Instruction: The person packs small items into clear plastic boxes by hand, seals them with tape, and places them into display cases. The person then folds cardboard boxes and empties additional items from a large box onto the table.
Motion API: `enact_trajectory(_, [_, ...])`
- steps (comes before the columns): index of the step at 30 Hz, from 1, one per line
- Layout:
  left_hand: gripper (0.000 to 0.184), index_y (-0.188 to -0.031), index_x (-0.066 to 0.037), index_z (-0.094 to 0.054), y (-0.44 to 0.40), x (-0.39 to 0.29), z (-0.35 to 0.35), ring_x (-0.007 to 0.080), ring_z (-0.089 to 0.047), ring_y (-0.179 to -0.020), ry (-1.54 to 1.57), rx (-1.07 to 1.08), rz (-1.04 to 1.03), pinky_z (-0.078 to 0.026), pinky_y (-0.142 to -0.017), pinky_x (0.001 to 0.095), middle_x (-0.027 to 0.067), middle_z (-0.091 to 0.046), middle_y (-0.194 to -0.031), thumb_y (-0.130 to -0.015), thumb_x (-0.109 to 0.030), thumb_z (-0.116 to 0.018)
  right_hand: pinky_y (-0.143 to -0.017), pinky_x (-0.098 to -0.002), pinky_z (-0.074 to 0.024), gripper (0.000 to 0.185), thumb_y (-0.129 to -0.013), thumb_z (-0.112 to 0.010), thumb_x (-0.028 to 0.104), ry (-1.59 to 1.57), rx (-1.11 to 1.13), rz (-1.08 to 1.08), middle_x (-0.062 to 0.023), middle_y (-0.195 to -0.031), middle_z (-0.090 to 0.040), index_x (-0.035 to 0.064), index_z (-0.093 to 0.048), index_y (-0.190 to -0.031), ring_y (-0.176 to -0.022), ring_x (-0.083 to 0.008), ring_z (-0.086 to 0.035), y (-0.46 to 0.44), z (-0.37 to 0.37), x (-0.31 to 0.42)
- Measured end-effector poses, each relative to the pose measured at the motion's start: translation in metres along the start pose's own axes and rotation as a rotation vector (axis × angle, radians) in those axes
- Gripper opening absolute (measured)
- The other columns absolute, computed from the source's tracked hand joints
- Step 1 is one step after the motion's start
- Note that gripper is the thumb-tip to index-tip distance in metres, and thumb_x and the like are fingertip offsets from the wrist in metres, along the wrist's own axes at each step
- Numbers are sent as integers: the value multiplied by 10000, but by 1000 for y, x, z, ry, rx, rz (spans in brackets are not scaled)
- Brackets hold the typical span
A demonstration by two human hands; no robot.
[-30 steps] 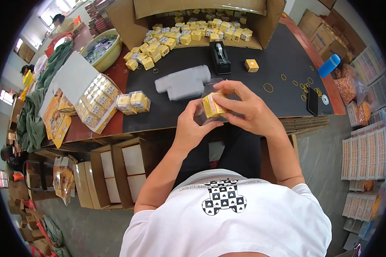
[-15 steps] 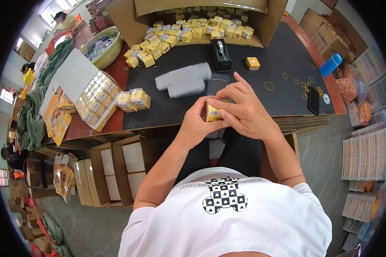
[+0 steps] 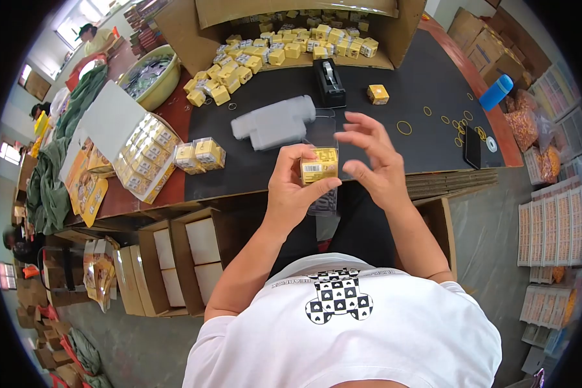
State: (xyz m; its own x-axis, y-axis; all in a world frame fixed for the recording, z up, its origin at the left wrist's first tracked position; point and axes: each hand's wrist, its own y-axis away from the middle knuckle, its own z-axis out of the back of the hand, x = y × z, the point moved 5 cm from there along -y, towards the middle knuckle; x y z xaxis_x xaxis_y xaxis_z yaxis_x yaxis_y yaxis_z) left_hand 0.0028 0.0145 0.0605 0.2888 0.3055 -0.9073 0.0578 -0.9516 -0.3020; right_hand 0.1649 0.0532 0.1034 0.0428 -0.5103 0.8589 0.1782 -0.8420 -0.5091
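My left hand (image 3: 290, 191) grips a small yellow box (image 3: 320, 167) with a barcode, thumb along its near edge and fingers behind its left side. Clear plastic (image 3: 323, 204) shows below the box and also above it; how it sits around the box I cannot tell. Just right of the box, my right hand (image 3: 376, 158) is open, fingers spread and apart from it. Flat clear plastic pieces (image 3: 271, 123) lie stacked on the black mat beyond my left hand. A single yellow box (image 3: 378, 94) stands to the right of a black tape dispenser (image 3: 330, 84).
Many small yellow boxes spill from a large carton (image 3: 404, 39) at the back. Left are a few boxes in clear plastic (image 3: 200, 155) and an open white display box (image 3: 150, 152). Rubber bands (image 3: 403, 127), a phone (image 3: 473, 150) and a blue bottle (image 3: 496, 94) lie right.
My right hand has come off the box and opened to the right. The yellow box now shows its barcode face more fully, still in my left hand.
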Motion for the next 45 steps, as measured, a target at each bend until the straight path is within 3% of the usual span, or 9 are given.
enact_trajectory(6, [645, -1229, -101, -452, 2, 7, -2, 171, -624, -951, -103, 122, 8, -513, -868, 276, 78, -574, -1173, -752, 8, -871, -1151, -508, -399, 226, -894, -710, 60, -254, 290, -194, -144, -1199, -732, 19, -776, -1106, -1176, -329, -654, 4, 0, -22])
enact_trajectory(10, [676, -1259, -97, -456, 2, -3, -6, 171, -627, -952, -35, -24, 9, -515, -860, 296, 75, -598, -1145, -742, -19, -885, -1138, -491, -434, 257, -897, -696, 47, -60, 458, 357, -160, -1225, -725, 16, -763, -1144, -1238, -338, -635, 2, 0, -5])
enact_trajectory(11, [676, -1259, -97, -456, 3, -3, -5, 171, -627, -952, -36, -26, 10, -515, -860, 296, 75, -598, -1145, -742, -19, -885, -1138, -491, -434, 257, -897, -696, 47, -62, 459, 355, -160, -1225, -725, 16, -763, -1144, -1238, -338, -635, 3, 0, -3])
enact_trajectory(15, [712, -1296, -87, -470, 1, 2, 1, 190, -632, -990, -191, 47, 64, -517, -872, 325, 95, -617, -1155, -727, -56, -898, -1128, -450, -459, 261, -873, -720, 32, -44, 407, 114, -120, -1192, -740, 75, -780, -1124, -1235, -314, -646, 6, 1, 1])
enact_trajectory(21, [779, -1348, -79, -450, 1, 2, 3, 212, -639, -1014, -418, 33, -20, -518, -884, 342, 118, -617, -1201, -715, -75, -903, -1133, -428, -447, 320, -817, -768, 15, -140, 258, -77, -145, -1176, -745, 48, -772, -1135, -1218, -291, -659, 20, -10, -5])
enact_trajectory(25, [787, -1383, -80, -425, 3, 2, 2, 195, -635, -1034, -481, 68, -47, -490, -873, 298, 112, -624, -1211, -734, 11, -861, -1075, -370, -499, 322, -789, -788, -6, -26, 127, -193, -107, -1116, -765, 110, -793, -1090, -1188, -271, -679, 20, -10, -6])
enact_trajectory(31, [817, -1380, -78, -417, 2, -1, 4, 197, -633, -1025, -546, 47, -63, -491, -883, 297, 110, -629, -1205, -711, 18, -877, -1017, -334, -520, 271, -800, -788, -19, 78, 153, 25, -100, -1067, -778, 104, -805, -1041, -1085, -241, -718, 16, -11, -13])
enact_trajectory(40, [869, -1367, -56, -403, 2, 10, 8, 212, -630, -971, -352, 109, 134, -504, -893, 331, 125, -630, -1172, -672, -50, -925, -745, -217, -546, 212, -847, -768, 2, -116, 84, -334, -109, -952, -790, 53, -790, -1052, -842, -118, -709, 14, -8, -11])
enact_trajectory(45, [867, -1361, -54, -403, 3, 7, 4, 206, -629, -951, -276, 54, 135, -503, -883, 328, 125, -636, -1141, -667, -44, -924, -649, -199, -529, 202, -855, -755, 1, 56, 151, -391, -109, -938, -790, 18, -779, -1055, -794, -90, -684, 7, -4, -11])
